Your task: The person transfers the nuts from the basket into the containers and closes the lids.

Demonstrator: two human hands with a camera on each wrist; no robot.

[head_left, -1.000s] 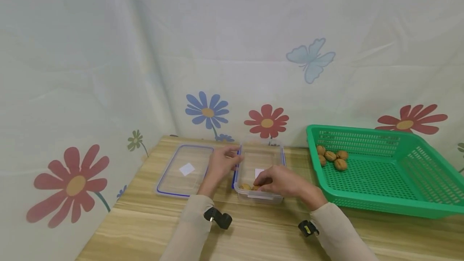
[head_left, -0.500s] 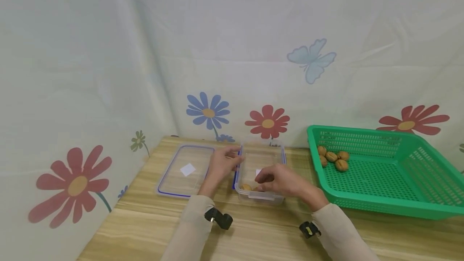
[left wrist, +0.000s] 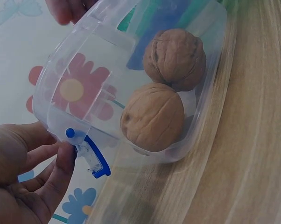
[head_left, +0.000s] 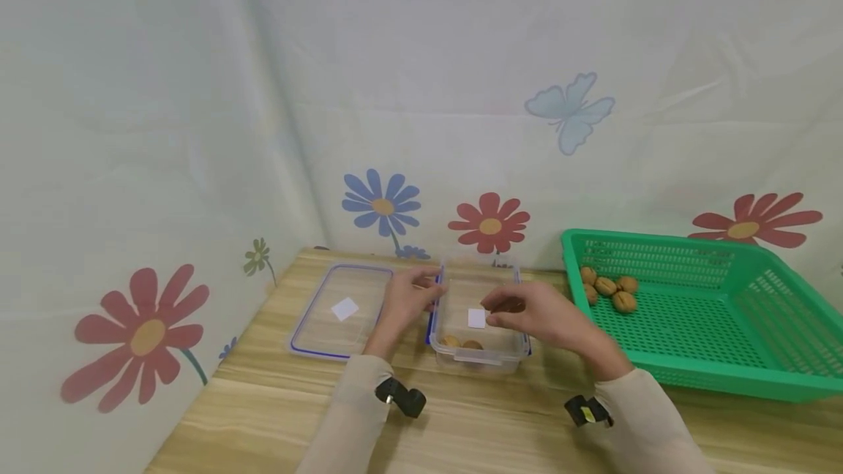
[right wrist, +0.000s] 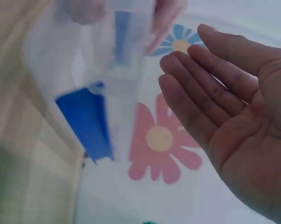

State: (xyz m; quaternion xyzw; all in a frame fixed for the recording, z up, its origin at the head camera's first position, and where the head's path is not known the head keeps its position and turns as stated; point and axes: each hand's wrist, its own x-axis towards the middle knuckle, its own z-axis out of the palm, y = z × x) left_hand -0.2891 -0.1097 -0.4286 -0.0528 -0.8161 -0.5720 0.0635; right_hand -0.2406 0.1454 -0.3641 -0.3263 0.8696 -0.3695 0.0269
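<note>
A clear plastic food container (head_left: 476, 360) with blue side clips stands on the table, its top uncovered. Two walnuts (left wrist: 152, 117) lie together inside it, at the near end in the head view. My left hand (head_left: 403, 304) pinches the container's left rim between thumb and fingers, beside a hanging blue clip (left wrist: 98, 161). Over the right rim hovers my right hand (head_left: 546, 314), its fingers loosely bent with nothing between them; the right wrist view shows its bare palm (right wrist: 245, 128). A white square (head_left: 477, 318) shows through the container.
Left of the container lies its clear lid (head_left: 358, 287) with a blue seal and a white square (head_left: 345, 309). To the right stands a green basket (head_left: 698, 371) holding several walnuts (head_left: 624, 302) in its left corner. A flowered curtain (head_left: 421, 93) hangs behind the table.
My right hand has let go of a walnut in the container and risen up and right to above the rim. The left hand has stayed at the left rim.
</note>
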